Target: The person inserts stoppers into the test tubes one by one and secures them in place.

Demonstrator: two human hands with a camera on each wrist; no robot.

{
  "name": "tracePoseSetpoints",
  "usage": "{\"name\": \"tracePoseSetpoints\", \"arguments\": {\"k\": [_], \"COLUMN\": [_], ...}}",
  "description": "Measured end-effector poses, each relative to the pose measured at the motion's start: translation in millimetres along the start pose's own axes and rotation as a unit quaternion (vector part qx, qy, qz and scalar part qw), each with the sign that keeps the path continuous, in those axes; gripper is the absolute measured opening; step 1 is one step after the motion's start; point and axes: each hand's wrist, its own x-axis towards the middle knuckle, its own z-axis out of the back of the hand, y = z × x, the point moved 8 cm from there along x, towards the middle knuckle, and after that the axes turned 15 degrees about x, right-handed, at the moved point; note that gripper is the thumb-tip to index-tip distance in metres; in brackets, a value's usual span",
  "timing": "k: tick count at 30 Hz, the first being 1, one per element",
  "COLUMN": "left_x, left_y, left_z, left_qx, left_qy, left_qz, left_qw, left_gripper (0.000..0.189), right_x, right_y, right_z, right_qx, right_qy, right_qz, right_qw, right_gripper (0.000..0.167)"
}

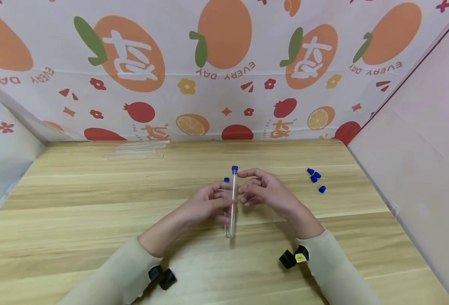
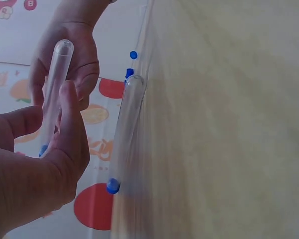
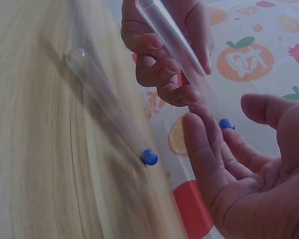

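Note:
My left hand [image 1: 211, 201] grips a clear test tube [image 1: 232, 216] between thumb and fingers, with its blue cap [image 1: 234, 169] toward the back of the table. Beside the cap is my right hand [image 1: 264, 190], its fingers loosely bent and the index fingertip right at the cap. In the right wrist view the right thumb stands apart from the tube's blue cap [image 3: 226, 124]. A second blue-capped test tube [image 3: 109, 104] lies on the table below the hands. The left wrist view shows this second tube [image 2: 127, 114] with its rounded end toward the camera.
Several uncapped clear tubes [image 1: 137, 150] lie together at the back left of the wooden table [image 1: 76, 212]. Several loose blue caps [image 1: 314, 178] are scattered to the right. A fruit-print cloth [image 1: 224, 97] hangs along the back edge, and pale walls close both sides.

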Motion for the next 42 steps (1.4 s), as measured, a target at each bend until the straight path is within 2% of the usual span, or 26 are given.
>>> {"name": "tracePoseSetpoints", "arguments": {"k": [4, 8, 16, 24, 31, 42], "left_x": [2.1, 3.4, 6.6, 8.6, 12.2, 19.0], "left_y": [3.2, 3.2, -1.8, -3.7, -1.8, -0.8], "left_z": [-1.2, -4.8, -10.3, -12.7, -14.2, -21.7], "left_qx": [-0.019, -0.034, -0.050, -0.043, -0.033, -0.012], "left_qy": [0.004, 0.022, 0.042, 0.049, 0.057, 0.087], "left_qz": [0.008, 0.009, -0.001, -0.007, 0.002, 0.010], "left_qw": [0.9998, 0.9991, 0.9978, 0.9979, 0.9978, 0.9961], "left_gripper": [0.045, 0.048, 0.055, 0.062, 0.058, 0.059], "right_x": [-1.1, -1.8, 0.5, 4.3, 5.5, 7.8], "right_y": [-3, -6, -12, -19, -23, -31], "right_z": [0, 3, 14, 20, 22, 28], "right_qx": [-0.005, 0.001, 0.008, 0.005, -0.006, -0.045], "right_qy": [0.017, 0.025, 0.019, 0.013, 0.009, -0.012], "right_qz": [-0.014, -0.029, -0.046, -0.055, -0.062, -0.069], "right_qw": [0.9997, 0.9993, 0.9987, 0.9984, 0.9980, 0.9966], "right_gripper": [0.042, 0.044, 0.044, 0.042, 0.042, 0.043]}}
